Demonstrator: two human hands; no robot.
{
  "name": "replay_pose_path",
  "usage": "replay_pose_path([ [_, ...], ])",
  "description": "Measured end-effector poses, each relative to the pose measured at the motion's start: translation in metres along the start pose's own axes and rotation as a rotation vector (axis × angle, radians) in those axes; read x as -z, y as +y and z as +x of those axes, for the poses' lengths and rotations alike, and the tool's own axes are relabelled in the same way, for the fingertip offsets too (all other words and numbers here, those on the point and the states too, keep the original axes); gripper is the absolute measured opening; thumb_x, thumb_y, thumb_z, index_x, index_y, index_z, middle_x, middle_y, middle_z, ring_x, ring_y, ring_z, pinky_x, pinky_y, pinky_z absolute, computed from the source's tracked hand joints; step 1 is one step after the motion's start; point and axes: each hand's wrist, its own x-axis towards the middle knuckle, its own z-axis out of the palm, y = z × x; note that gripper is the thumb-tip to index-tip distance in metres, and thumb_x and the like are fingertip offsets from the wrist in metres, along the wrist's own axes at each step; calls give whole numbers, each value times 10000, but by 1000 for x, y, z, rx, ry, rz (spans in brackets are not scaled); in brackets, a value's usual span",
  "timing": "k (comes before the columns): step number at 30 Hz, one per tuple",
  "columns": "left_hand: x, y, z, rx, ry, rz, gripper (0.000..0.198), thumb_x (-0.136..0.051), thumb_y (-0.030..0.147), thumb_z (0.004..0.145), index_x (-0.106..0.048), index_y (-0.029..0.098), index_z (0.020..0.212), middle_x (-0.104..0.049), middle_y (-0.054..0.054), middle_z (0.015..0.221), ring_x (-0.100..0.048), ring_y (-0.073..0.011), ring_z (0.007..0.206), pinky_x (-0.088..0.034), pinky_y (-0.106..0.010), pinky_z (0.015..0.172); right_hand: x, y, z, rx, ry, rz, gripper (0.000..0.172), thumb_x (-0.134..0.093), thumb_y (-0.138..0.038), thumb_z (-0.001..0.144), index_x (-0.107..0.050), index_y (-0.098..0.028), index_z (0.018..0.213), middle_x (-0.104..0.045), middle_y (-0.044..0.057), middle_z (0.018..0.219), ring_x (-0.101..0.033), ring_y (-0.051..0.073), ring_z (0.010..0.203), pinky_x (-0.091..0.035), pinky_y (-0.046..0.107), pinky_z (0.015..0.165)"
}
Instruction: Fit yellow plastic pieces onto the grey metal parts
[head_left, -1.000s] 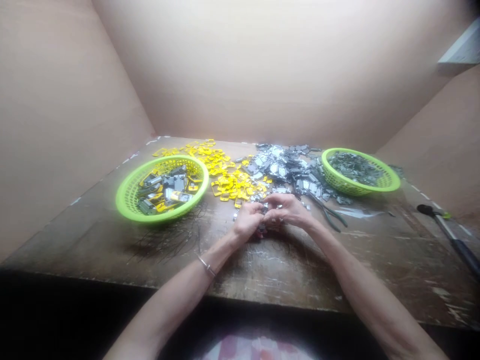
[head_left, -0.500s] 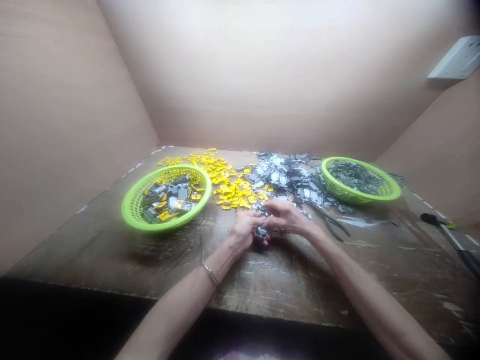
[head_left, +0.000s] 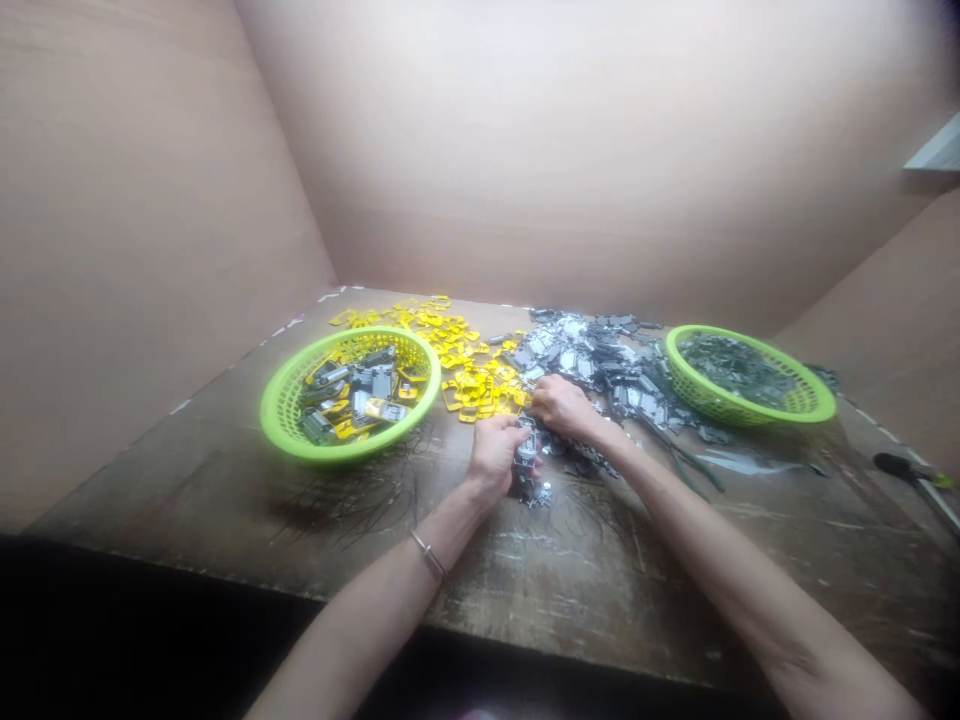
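Head view only. The left hand (head_left: 491,458) is closed around a small dark-and-silver metal part (head_left: 526,458), which stands roughly upright at the thumb side. Its exact shape is hard to make out, and its lower end sits among loose metal bits (head_left: 536,494) on the tabletop (head_left: 570,590). A thin bangle (head_left: 427,555) is on the left wrist.

The right hand (head_left: 562,407) is curled, knuckles up, at the edge of a heap of grey metal parts (head_left: 592,362). Its fingertips are hidden, so cannot tell if it grips anything. A yellow pile of frames (head_left: 476,385) lies just left of that heap.

A lime-green basket (head_left: 289,420) on the left holds mixed grey and yellow parts (head_left: 356,395). A second lime-green basket (head_left: 739,405) on the right holds grey parts (head_left: 735,365), too small to tell apart.

Black wires (head_left: 352,500) lie in front of the left basket. Dark-handled pliers (head_left: 694,470) are partly under the grey heap. A tool with a black end (head_left: 896,465) is cut off at the right edge.
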Motion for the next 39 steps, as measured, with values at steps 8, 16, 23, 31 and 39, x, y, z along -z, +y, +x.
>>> replay_pose_path([
  [8,-2,0,-1,9,26,19,124,-515,182,573,-422,130,637,-514,-8,500,-495,-132,361,-380,-251,311,2,16,-2,-45,151,268,117,-536,-231,659,-587,-152,589,-555,42,820,-470,136,740,-362,251,660],
  [16,-2,-2,-1,-24,22,55,163,-526,196,563,-459,118,690,-544,-22,530,-501,-123,372,-387,-237,321,29,-14,-43,-408,286,1078,287,-555,-290,636,-574,-139,880,-597,16,628,-523,103,480,-451,249,451],
  [23,-5,-6,-2,-103,8,73,210,-572,230,547,-498,107,700,-536,-3,498,-474,-99,353,-365,-206,317,9,-43,-62,-453,167,1264,294,-517,-367,650,-610,-149,823,-586,9,561,-534,128,437,-445,240,389],
  [31,-1,-12,3,-178,-36,138,188,-557,235,577,-541,104,712,-532,6,501,-478,-90,389,-380,-202,361,11,-38,-68,-296,91,1064,284,-480,-362,687,-615,-160,834,-599,8,569,-549,126,482,-453,234,464],
  [39,0,-12,2,-172,-30,200,200,-523,249,605,-535,112,751,-534,-2,519,-486,-103,390,-381,-214,348,14,-41,-67,-442,-6,1330,411,-507,-397,663,-591,-117,952,-605,30,546,-566,134,489,-472,245,447],
])
